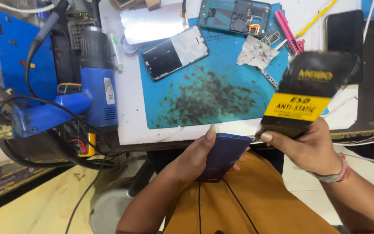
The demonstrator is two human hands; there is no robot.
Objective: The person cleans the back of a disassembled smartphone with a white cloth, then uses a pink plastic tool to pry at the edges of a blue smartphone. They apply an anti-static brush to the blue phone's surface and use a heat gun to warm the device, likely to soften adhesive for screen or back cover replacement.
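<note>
My left hand [191,158] holds a blue phone back housing [222,155] over my lap, just below the workbench edge. My right hand [310,147] grips a wide black anti-static brush [310,93] with a yellow label; its head is blurred and raised above the blue work mat [204,95]. The brush's lower end sits close to the housing's top corner. On the mat lie a phone screen assembly [175,52], face up, and a crumpled wipe [256,53]. Dark debris is smeared across the mat's middle.
A blue hot-air gun [92,82] stands at the left with black cables around it. An opened phone frame [234,15] lies at the back, pink tools [287,27] beside it. A dark phone [344,30] and white cables sit at the right.
</note>
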